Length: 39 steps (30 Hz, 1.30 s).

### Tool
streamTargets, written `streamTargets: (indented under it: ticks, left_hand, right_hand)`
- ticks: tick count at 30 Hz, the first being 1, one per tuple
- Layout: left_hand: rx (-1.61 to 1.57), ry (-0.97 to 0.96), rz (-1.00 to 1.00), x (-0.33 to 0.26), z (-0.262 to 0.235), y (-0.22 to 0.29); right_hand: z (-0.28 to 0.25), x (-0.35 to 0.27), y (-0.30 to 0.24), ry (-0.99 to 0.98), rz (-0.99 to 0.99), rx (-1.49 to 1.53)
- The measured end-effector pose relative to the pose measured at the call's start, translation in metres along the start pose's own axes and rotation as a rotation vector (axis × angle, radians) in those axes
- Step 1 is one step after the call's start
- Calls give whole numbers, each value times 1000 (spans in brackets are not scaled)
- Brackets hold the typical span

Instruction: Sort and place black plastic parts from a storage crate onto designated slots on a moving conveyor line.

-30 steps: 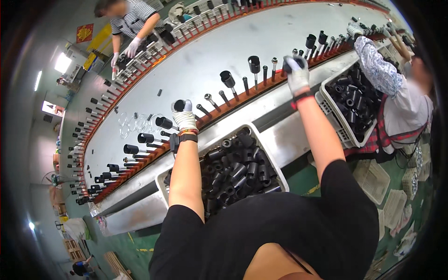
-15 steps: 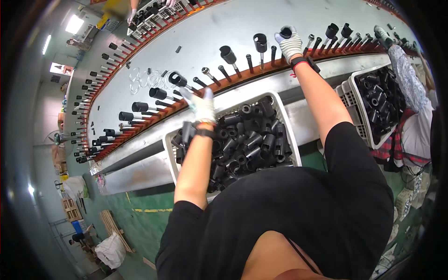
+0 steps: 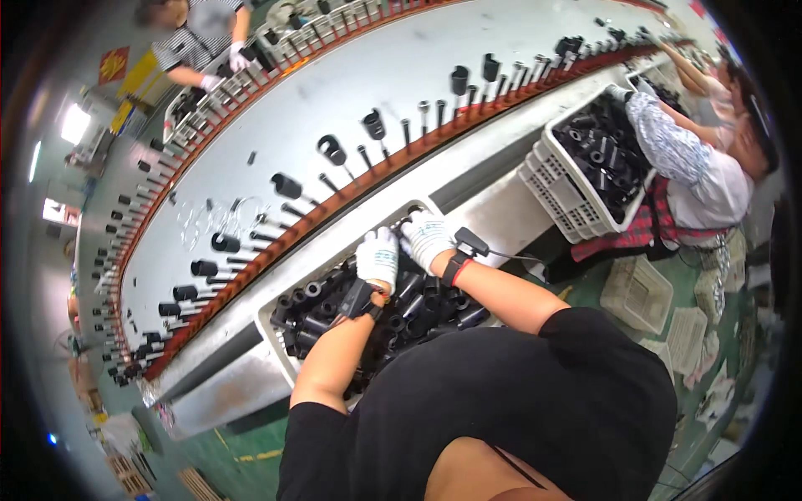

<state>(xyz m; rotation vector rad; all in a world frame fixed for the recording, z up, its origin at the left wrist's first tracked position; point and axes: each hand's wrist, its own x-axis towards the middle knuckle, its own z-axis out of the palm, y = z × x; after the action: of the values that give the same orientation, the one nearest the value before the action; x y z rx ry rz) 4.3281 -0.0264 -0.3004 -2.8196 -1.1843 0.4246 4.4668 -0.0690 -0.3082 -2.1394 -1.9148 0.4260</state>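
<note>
Both my gloved hands are down at the far side of a white plastic crate (image 3: 280, 341) filled with black tubular parts (image 3: 409, 305). My left hand (image 3: 378, 255) has its fingers bent down over the parts, closed on a black tubular part. Right beside it, my right hand (image 3: 428, 237) curls its fingers round another black tubular part at the crate's far rim. The fingertips of both hands are partly hidden among the parts.
Beyond the crate runs a curved conveyor (image 3: 334, 200) with upright rods, several topped by black cups (image 3: 332, 149). A second crate (image 3: 568, 196) of black parts stands to the right by a co-worker (image 3: 710, 192). Another person (image 3: 200, 46) works across the line.
My right hand has come back from the conveyor rods to the crate, and my left hand has dropped into it. The view has turned, bringing the co-worker across the line further into sight.
</note>
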Motion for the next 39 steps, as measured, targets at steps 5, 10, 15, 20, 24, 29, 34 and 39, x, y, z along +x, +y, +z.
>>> streamTargets:
  ticks: [5, 10, 15, 20, 24, 29, 34, 39]
  left_hand:
    - [-103, -99, -147, 9, 2, -9]
    - [-332, -146, -245, 6, -44, 8]
    - [-700, -33, -173, -5, -38, 30]
    - [-697, -204, 76, -29, -61, 64]
    - [-619, -183, 165, -21, -69, 87]
    - [-982, 8, -279, 2, -83, 97]
    - [-1271, 230, -623, -4, -84, 97]
    - [-1614, 329, -843, -1, -83, 93]
  right_hand:
    - [-27, 2, 56, 163, 1, 1266]
    - [-61, 56, 186, 472, 519, 2112]
    - [-111, 148, 320, 947, 602, 2000]
    - [-160, 237, 356, 1157, 595, 1545]
    - [-164, 270, 395, 766, 491, 1062]
    - [-155, 261, 387, 599, 267, 340]
    - [-206, 197, 311, 275, 127, 635]
    - [-136, 79, 275, -454, -480, 514]
